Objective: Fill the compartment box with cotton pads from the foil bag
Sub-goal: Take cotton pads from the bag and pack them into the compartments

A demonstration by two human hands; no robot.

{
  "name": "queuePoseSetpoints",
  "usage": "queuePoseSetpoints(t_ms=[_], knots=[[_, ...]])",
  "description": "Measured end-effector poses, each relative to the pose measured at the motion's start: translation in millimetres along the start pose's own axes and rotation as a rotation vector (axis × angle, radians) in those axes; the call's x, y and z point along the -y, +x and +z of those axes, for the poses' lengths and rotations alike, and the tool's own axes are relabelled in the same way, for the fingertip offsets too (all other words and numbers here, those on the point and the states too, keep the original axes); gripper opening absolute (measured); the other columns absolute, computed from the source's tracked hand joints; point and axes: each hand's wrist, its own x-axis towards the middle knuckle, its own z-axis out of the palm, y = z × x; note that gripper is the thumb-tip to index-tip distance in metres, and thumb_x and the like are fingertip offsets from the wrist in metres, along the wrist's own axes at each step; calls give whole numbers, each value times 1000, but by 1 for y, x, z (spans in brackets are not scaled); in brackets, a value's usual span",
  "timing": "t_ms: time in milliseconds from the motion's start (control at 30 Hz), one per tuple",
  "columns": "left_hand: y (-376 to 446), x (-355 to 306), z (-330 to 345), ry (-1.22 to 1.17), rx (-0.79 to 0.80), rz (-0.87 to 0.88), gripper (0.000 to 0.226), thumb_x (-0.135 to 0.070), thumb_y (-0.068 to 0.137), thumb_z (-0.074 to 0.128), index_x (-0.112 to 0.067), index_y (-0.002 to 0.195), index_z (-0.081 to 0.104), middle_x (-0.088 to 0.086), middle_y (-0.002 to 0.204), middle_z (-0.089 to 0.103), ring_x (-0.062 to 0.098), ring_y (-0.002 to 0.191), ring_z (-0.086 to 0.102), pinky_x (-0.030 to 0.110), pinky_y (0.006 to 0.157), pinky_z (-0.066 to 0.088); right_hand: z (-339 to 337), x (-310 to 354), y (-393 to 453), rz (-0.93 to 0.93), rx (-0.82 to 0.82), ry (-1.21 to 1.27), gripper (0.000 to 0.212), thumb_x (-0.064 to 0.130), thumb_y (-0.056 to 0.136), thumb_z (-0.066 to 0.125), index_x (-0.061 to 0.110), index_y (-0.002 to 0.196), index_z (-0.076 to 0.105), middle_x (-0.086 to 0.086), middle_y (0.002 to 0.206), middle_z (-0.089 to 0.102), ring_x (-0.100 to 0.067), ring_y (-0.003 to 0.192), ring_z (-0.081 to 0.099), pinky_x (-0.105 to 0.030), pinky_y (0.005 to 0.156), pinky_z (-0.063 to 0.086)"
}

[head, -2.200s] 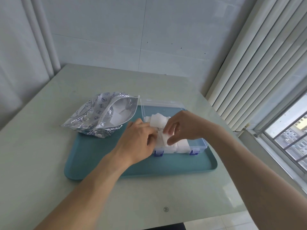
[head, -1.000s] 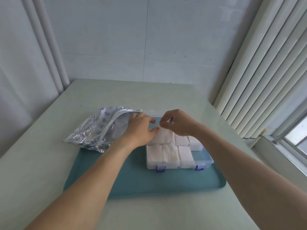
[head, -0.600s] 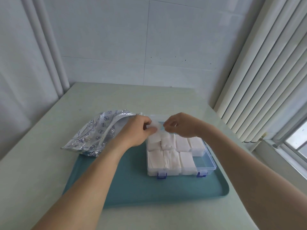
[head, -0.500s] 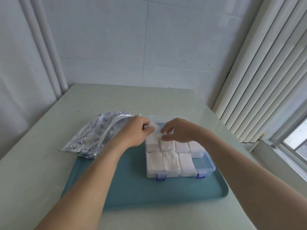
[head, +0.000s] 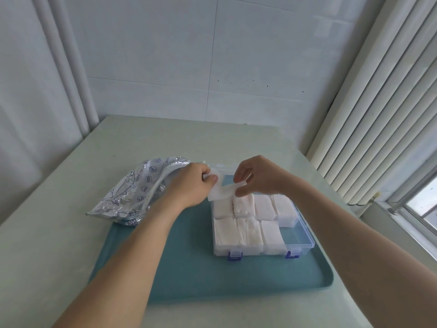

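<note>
White cotton fills most of the clear box (head: 305, 235), which sits on a teal tray (head: 189, 275) on the pale table (head: 47, 245). Seven compartments hold stacks of pads (head: 238, 230); the near right one (by the blue latches) looks bare. Both hands hover over the box's far left corner with a single pad (head: 222, 191) stretched between them. Her left hand (head: 191, 185) pinches its left end between thumb and fingers, and the right hand (head: 257, 177) pinches its right end the same way. A second pad may be tucked in the left fist, though I can't be sure. Behind the left hand, the foil bag (head: 134, 192) lies half on the tray, its mouth toward the box.
</note>
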Motion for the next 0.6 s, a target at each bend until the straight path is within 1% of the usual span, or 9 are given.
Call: queuePoseSetpoints(t_ms=[100, 200, 233, 300, 333, 367, 433, 500, 600], knots=[[3, 3, -5, -152, 48, 45, 32, -33, 94, 64, -10, 73, 59, 1, 62, 49, 20, 61, 47, 35, 60, 41, -7, 2, -2, 10, -18, 98, 29, 11, 65, 91, 24, 84, 74, 3, 86, 73, -10, 67, 66, -18, 68, 52], [3, 2, -6, -203, 68, 55, 30, -37, 92, 69, -10, 78, 67, -1, 64, 46, 15, 60, 40, 31, 61, 34, -12, 12, -5, 35, 45, 176, 38, 8, 65, 91, 21, 96, 74, 0, 79, 75, -12, 62, 68, -16, 61, 52], [3, 2, -7, -218, 75, 54, 30, -37, 91, 70, -10, 78, 68, 0, 63, 49, 16, 60, 42, 33, 61, 36, -14, 16, -5, 45, 72, 191, 43, 7, 66, 91, 21, 103, 73, 1, 79, 76, -12, 62, 70, -16, 61, 52], [3, 1, -7, -277, 117, 50, 29, -39, 88, 73, -11, 80, 70, 6, 68, 66, 21, 64, 59, 38, 68, 49, -17, 21, -5, 77, 110, 195, 55, 8, 65, 91, 23, 114, 69, 2, 82, 77, -11, 64, 71, -13, 60, 51], [3, 0, -8, -299, 140, 45, 30, -40, 87, 74, -10, 81, 71, 6, 74, 72, 23, 69, 66, 39, 74, 54, -18, 24, -4, 94, 127, 176, 60, 9, 64, 92, 24, 117, 68, 1, 86, 76, -11, 66, 72, -11, 58, 51], [3, -2, -7, -306, 156, 41, 31, -39, 85, 75, -9, 82, 71, 5, 77, 74, 22, 71, 69, 38, 76, 55, -19, 26, -4, 109, 146, 150, 63, 11, 63, 93, 25, 119, 67, 1, 89, 75, -12, 68, 73, -10, 56, 49], [4, -5, -7, -312, 171, 42, 30, -36, 83, 77, -8, 77, 69, 1, 73, 74, 18, 68, 70, 32, 70, 56, -20, 32, -1, 139, 198, 96, 66, 12, 63, 94, 24, 122, 67, 2, 92, 72, -15, 74, 74, -9, 53, 49], [3, -9, -6, -309, 194, 42, 27, -35, 81, 78, -12, 72, 67, -2, 67, 73, 18, 63, 69, 29, 64, 54, -22, 36, -1, 151, 235, 100, 67, 7, 64, 92, 21, 124, 67, 1, 94, 70, -18, 75, 75, -13, 57, 53], [0, -10, -6, -330, 190, 40, 32, -34, 83, 78, -6, 78, 64, 6, 67, 73, 22, 56, 69, 31, 53, 48, -27, 36, -1, 141, 259, 256, 66, -7, 67, 86, 17, 125, 67, -9, 96, 71, -25, 81, 75, -21, 66, 58]])
